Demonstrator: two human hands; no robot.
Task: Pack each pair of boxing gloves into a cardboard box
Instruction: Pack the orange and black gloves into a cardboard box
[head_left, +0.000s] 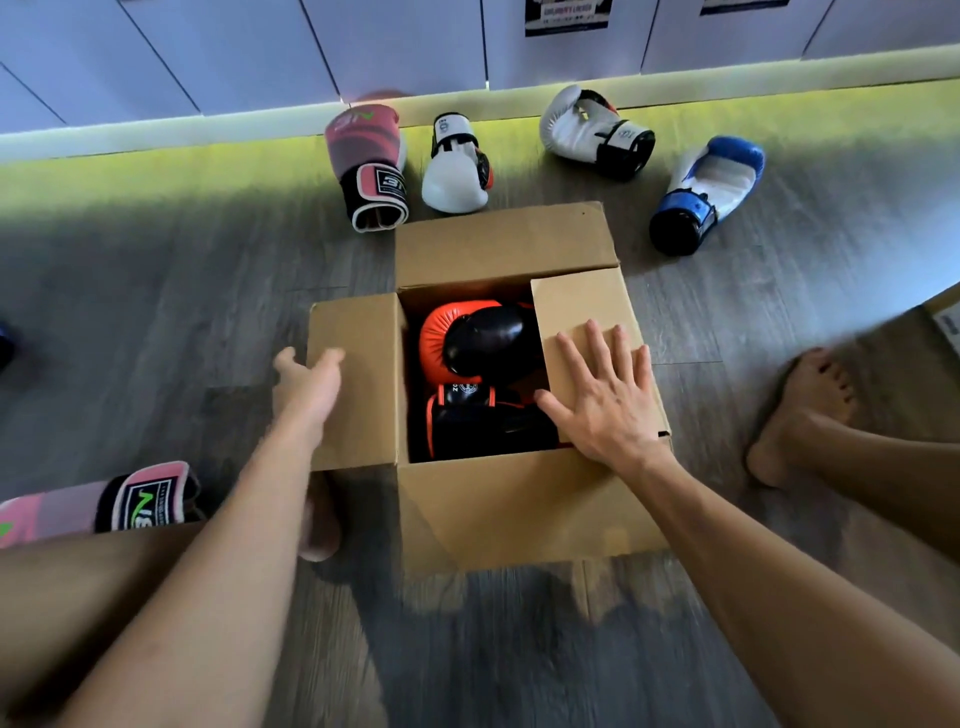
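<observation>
**Right palm flat on one flap, left hand at the other**

Right hand (608, 405) lies flat, fingers spread, on the box's (519, 509) right flap (576, 312). Left hand (306, 387) touches the outer edge of the left flap (358, 395); it is blurred, so I cannot tell whether it grips. Inside the one open box lie two orange gloves (441, 338). On the floor (156, 312) around it are two pink gloves (366, 150), two white gloves (454, 176) and one blue glove (717, 182).
</observation>
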